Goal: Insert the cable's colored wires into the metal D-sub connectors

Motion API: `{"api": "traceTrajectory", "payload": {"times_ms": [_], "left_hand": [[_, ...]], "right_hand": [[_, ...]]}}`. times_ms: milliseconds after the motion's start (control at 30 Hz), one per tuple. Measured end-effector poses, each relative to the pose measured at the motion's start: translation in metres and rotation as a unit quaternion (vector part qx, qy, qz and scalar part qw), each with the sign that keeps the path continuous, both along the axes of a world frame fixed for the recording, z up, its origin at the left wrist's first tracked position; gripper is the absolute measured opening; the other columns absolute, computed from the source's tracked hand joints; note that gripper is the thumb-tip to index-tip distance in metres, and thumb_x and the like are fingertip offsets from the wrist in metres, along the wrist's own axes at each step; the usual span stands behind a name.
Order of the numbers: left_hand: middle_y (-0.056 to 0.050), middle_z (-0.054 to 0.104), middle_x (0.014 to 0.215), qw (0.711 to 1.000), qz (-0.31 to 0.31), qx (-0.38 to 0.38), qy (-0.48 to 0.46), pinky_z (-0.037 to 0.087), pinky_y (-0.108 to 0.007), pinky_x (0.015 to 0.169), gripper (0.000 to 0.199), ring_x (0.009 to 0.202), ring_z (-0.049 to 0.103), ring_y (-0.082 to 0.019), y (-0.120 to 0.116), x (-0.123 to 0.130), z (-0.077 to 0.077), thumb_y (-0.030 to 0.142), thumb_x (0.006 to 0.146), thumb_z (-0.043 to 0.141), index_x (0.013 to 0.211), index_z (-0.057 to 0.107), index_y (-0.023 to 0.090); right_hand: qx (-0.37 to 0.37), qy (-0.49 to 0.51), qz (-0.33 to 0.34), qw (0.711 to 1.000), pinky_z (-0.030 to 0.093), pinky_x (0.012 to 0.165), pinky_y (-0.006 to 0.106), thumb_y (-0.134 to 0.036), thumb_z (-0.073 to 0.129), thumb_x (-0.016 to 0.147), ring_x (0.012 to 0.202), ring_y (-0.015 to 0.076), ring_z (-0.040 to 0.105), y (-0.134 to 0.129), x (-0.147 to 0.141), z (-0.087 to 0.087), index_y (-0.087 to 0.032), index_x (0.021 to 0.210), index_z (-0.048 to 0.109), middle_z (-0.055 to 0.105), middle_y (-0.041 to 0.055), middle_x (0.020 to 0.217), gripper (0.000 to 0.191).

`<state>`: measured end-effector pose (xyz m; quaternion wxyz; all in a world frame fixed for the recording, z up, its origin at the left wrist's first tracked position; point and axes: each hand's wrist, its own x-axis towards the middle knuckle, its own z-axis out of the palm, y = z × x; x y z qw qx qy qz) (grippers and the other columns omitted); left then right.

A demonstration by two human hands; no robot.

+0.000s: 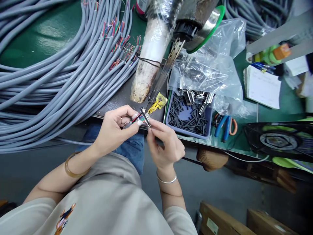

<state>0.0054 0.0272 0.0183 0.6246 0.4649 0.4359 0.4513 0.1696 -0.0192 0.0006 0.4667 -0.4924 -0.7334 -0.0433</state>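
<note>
Slim silver-and-black metal connector (145,117) is held tilted by the front edge of the dark flat board (116,94); thin multicoloured wires (136,119) beside it are pinched by the slanting left hand (116,126), thumb near fingertips; its near end is nipped by the right hand (167,142), fingers curled.

Red, black and green wires (136,118) are brightening a black-and-silver connector (145,117), while blue-grey cables (73,78) are crossing a green tabletop (56,36), a lavender-blue tray (186,114) is framing black pieces (175,119), and a yellow clip (154,106) and blue pliers handles (227,127) are adding vivid accents.
</note>
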Motion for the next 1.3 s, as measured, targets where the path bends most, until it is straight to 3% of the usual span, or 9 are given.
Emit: {"api": "traceTrajectory", "payload": {"times_ms": [267,400,733,967,1100,1200,1300], "left_hand": [[0.003,0.062,0.070,0.999,0.029,0.032,-0.017,0.034,-0.014,0.043,0.020,0.050,0.045,-0.003,0.006,0.004,0.002,0.014,0.073,0.075,0.071,0.056,0.017],[0.005,0.055,0.064,0.999,0.033,0.020,-0.006,0.032,-0.014,0.042,0.022,0.048,0.039,-0.003,0.007,0.005,0.003,0.019,0.073,0.077,0.071,0.056,0.018],[0.004,0.055,0.068,0.998,0.042,0.050,0.014,0.033,-0.015,0.045,0.019,0.052,0.042,-0.004,0.009,0.007,0.003,0.011,0.075,0.072,0.070,0.055,0.017],[0.002,0.058,0.069,0.992,0.066,0.084,0.065,0.036,-0.017,0.047,0.020,0.054,0.042,-0.005,0.010,0.005,0.005,0.019,0.076,0.077,0.070,0.058,0.017],[0.002,0.062,0.071,0.997,0.035,0.058,0.044,0.036,-0.016,0.046,0.020,0.052,0.040,-0.004,0.011,0.003,0.003,0.019,0.076,0.077,0.070,0.057,0.017],[0.004,0.057,0.066,0.998,0.019,0.037,0.037,0.033,-0.016,0.044,0.020,0.049,0.037,-0.003,0.011,0.004,0.001,0.017,0.075,0.075,0.069,0.056,0.018],[0.002,0.059,0.068,0.996,0.032,0.050,0.067,0.040,-0.017,0.050,0.017,0.056,0.046,-0.006,0.008,0.005,0.002,0.018,0.075,0.073,0.068,0.058,0.018]], "right_hand": [[-0.028,0.095,0.012,0.995,0.066,0.079,0.028,-0.006,0.070,0.090,0.093,0.0172,0.081,0.012,-0.007,-0.007,-0.023,0.094,0.061,0.083,0.0056,0.108,0.020],[-0.033,0.121,0.032,0.992,0.068,0.081,0.032,-0.006,0.069,0.090,0.096,0.0191,0.081,0.014,-0.006,-0.011,-0.024,0.095,0.061,0.082,0.0061,0.108,0.020],[-0.020,0.107,0.021,0.994,0.068,0.078,0.032,-0.009,0.071,0.091,0.092,0.0189,0.081,0.019,-0.005,-0.012,-0.024,0.096,0.062,0.082,0.0049,0.106,0.019],[-0.006,0.079,0.013,0.997,0.068,0.082,0.033,-0.007,0.074,0.088,0.093,0.0186,0.081,0.021,-0.005,-0.006,-0.025,0.097,0.065,0.082,0.0027,0.107,0.022],[0.012,0.064,0.008,0.998,0.067,0.077,0.028,-0.008,0.075,0.087,0.088,0.0170,0.081,0.019,-0.006,-0.006,-0.025,0.093,0.063,0.082,0.0035,0.105,0.021],[-0.009,0.058,0.007,0.998,0.065,0.074,0.026,-0.008,0.073,0.088,0.085,0.0156,0.080,0.018,-0.005,-0.006,-0.025,0.091,0.061,0.083,0.0033,0.101,0.021],[-0.041,0.060,0.005,0.997,0.065,0.076,0.028,-0.009,0.072,0.088,0.086,0.0158,0.079,0.017,-0.004,-0.003,-0.026,0.090,0.061,0.081,0.0022,0.101,0.021]]}}
